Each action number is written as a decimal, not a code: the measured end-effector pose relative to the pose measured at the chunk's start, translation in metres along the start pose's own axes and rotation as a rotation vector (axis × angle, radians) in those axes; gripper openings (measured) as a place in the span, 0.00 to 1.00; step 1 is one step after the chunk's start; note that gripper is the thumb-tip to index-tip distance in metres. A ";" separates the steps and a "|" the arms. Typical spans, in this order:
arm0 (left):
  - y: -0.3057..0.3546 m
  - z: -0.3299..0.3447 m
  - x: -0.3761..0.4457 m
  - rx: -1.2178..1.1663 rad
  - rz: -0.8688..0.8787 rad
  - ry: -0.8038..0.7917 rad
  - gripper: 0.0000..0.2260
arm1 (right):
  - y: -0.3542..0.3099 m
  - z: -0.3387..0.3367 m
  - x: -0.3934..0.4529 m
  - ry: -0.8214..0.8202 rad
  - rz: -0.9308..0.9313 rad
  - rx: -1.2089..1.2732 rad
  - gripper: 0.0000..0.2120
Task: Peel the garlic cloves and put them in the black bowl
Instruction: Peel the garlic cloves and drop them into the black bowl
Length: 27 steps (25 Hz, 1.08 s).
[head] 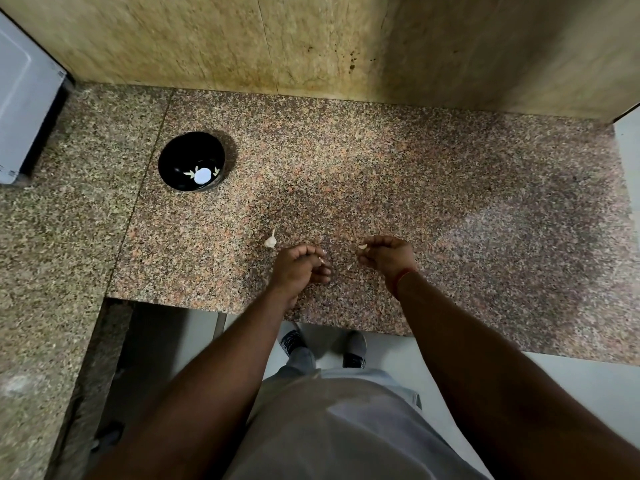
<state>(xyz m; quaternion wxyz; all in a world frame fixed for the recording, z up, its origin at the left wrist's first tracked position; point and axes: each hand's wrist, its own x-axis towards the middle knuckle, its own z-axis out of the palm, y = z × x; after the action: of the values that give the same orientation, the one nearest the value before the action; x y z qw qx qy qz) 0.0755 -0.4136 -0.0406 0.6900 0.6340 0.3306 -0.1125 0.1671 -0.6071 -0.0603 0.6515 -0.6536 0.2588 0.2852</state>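
Note:
A black bowl (191, 161) stands on the granite counter at the left, with a pale flower pattern and light spot inside it. One unpeeled garlic clove (270, 241) lies on the counter just left of my hands. My right hand (389, 258) pinches a pale garlic clove (362, 247) at its fingertips. My left hand (300, 266) is curled beside it, holding a small scrap of garlic skin (321, 260) between its fingers. Both hands hover low over the counter near its front edge, a short gap between them.
The speckled granite counter (415, 174) runs back to a tan stone wall (242, 39). A white appliance (24, 98) sits at the far left. Bits of garlic skin lie near my hands. Below the counter edge I see my feet on a pale floor.

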 end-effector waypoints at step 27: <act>-0.045 -0.011 0.008 0.259 0.006 0.231 0.06 | 0.022 0.023 -0.014 -0.010 -0.565 -1.350 0.07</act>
<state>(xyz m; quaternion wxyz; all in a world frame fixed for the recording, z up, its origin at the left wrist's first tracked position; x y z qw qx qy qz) 0.0523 -0.4091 -0.0811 0.5603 0.7273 0.3884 -0.0787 0.1406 -0.5846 -0.0652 0.1568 -0.9532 -0.1548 0.2068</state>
